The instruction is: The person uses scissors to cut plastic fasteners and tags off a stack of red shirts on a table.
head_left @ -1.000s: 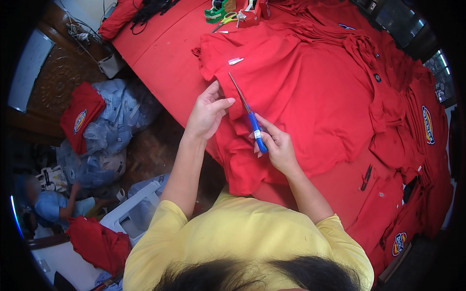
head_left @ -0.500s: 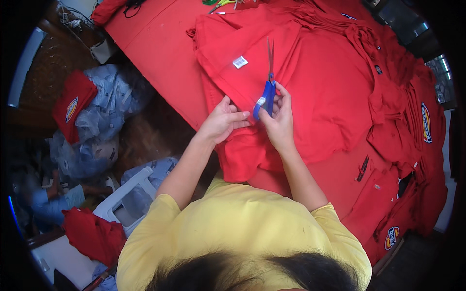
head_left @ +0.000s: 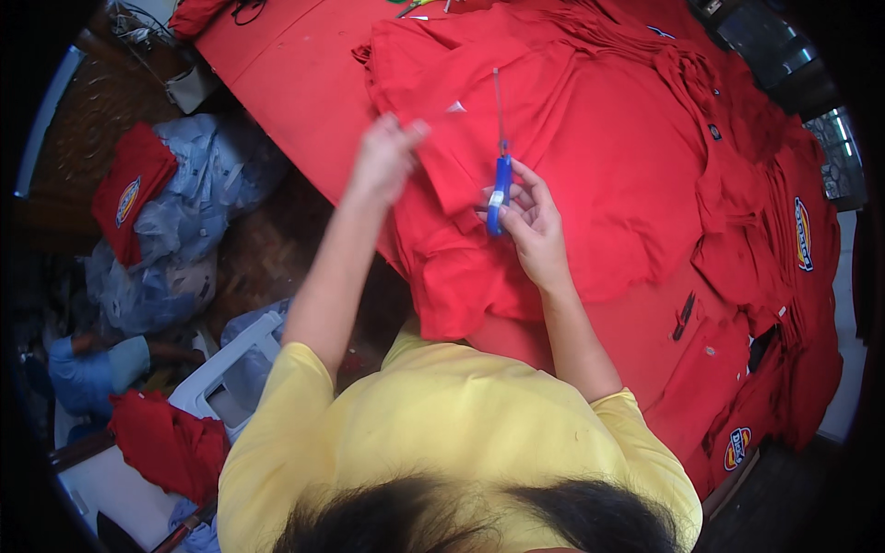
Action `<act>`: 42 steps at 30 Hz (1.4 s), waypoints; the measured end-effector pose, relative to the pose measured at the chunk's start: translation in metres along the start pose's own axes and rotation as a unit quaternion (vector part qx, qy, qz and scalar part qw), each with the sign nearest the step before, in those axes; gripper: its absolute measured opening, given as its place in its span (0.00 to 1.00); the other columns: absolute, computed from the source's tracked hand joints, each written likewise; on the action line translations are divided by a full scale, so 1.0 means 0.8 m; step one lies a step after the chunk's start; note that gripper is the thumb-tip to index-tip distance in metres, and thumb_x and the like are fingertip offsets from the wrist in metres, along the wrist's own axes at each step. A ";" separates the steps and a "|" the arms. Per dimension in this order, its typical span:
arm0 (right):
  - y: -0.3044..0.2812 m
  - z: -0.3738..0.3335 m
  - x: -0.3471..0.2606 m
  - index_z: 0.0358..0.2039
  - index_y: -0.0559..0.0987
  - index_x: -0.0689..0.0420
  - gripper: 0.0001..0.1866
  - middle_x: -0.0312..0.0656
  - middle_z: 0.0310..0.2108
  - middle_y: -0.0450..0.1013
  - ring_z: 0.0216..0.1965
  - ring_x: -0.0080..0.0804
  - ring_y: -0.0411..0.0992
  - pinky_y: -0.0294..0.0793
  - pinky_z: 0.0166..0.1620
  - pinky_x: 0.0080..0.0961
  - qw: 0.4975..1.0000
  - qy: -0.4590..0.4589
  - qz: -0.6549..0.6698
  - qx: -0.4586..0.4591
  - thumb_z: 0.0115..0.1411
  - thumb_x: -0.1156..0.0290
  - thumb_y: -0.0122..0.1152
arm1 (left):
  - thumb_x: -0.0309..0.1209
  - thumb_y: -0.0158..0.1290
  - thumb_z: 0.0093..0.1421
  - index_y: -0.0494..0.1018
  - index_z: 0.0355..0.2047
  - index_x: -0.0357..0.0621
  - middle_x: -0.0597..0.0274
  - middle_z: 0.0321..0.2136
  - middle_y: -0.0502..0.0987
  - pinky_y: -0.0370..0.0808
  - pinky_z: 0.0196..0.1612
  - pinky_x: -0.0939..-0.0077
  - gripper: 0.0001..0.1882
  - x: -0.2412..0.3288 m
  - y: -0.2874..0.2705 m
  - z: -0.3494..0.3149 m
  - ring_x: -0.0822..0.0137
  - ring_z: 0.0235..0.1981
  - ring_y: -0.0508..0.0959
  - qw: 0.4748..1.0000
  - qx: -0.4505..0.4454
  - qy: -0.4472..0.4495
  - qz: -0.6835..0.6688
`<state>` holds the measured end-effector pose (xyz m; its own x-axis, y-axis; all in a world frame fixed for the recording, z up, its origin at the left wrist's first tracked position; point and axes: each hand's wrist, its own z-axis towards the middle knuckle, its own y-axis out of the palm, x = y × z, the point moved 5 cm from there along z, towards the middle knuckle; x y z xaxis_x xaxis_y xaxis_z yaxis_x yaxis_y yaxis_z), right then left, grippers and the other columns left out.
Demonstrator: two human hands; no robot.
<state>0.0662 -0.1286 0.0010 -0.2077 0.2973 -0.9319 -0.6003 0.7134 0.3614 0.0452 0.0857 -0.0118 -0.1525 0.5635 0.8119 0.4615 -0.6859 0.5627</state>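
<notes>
My right hand is closed around the blue handles of a pair of scissors, whose blades point away from me. Beneath them lies a red garment, rumpled on the red-covered table. My left hand is raised over the garment's left edge, smeared by motion. Whether its fingers hold anything cannot be made out. A small white label shows on the garment just beyond that hand, partly blurred.
More red garments are heaped along the right side, with small dark snips nearby. At left are clear plastic bags, a white plastic chair and a person in blue. Yellow-green scissors lie at the far edge.
My left hand has lifted off the garment's near edge and moved away and to the left. In my right hand, the scissors have turned slightly and shifted a little left.
</notes>
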 end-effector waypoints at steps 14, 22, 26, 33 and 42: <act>-0.001 -0.119 -0.027 0.59 0.59 0.61 0.29 0.46 0.42 0.69 0.44 0.33 0.73 0.74 0.47 0.28 0.993 0.094 -0.070 0.018 0.56 0.83 0.52 | 0.50 0.46 0.60 0.60 0.61 0.51 0.54 0.64 0.52 0.47 0.65 0.54 0.31 -0.021 -0.004 -0.042 0.57 0.66 0.49 0.603 -0.110 0.235 0.754; 0.084 -0.126 0.049 0.59 0.62 0.57 0.34 0.50 0.33 0.65 0.38 0.48 0.67 0.67 0.39 0.39 0.799 -0.149 -0.501 -0.299 0.50 0.79 0.58 | 0.56 0.35 0.63 0.49 0.65 0.46 0.56 0.67 0.44 0.39 0.65 0.46 0.37 -0.017 -0.134 -0.068 0.57 0.67 0.44 0.512 0.081 0.116 0.847; 0.073 -0.086 0.025 0.55 0.64 0.60 0.27 0.43 0.32 0.69 0.34 0.35 0.70 0.69 0.38 0.30 0.921 -0.095 -0.306 -0.221 0.53 0.79 0.55 | 0.58 0.33 0.62 0.48 0.65 0.44 0.51 0.67 0.41 0.38 0.64 0.46 0.39 0.005 -0.225 -0.098 0.51 0.67 0.41 0.565 0.252 -0.072 0.782; -0.148 0.041 -0.118 0.43 0.71 0.59 0.13 0.36 0.30 0.72 0.32 0.23 0.70 0.68 0.43 0.17 0.941 -0.209 0.073 0.255 0.56 0.81 0.56 | 0.32 0.52 0.59 0.74 0.35 0.38 0.52 0.35 0.72 0.72 0.38 0.69 0.09 0.019 -0.137 -0.141 0.60 0.36 0.75 0.770 0.156 0.230 0.574; -0.388 -0.173 -0.089 0.46 0.68 0.63 0.18 0.43 0.40 0.70 0.42 0.33 0.70 0.69 0.52 0.31 0.864 -0.215 0.074 0.449 0.55 0.83 0.58 | 0.38 0.59 0.54 0.71 0.30 0.36 0.60 0.20 0.75 0.73 0.28 0.76 0.16 -0.064 -0.069 -0.185 0.69 0.21 0.75 0.849 0.040 0.002 0.527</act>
<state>0.1604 -0.4590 -0.0489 0.1905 0.4979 -0.8460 0.2906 0.7946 0.5331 -0.1019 0.0268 -0.0617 0.3795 -0.3450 0.8585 0.4016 -0.7745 -0.4887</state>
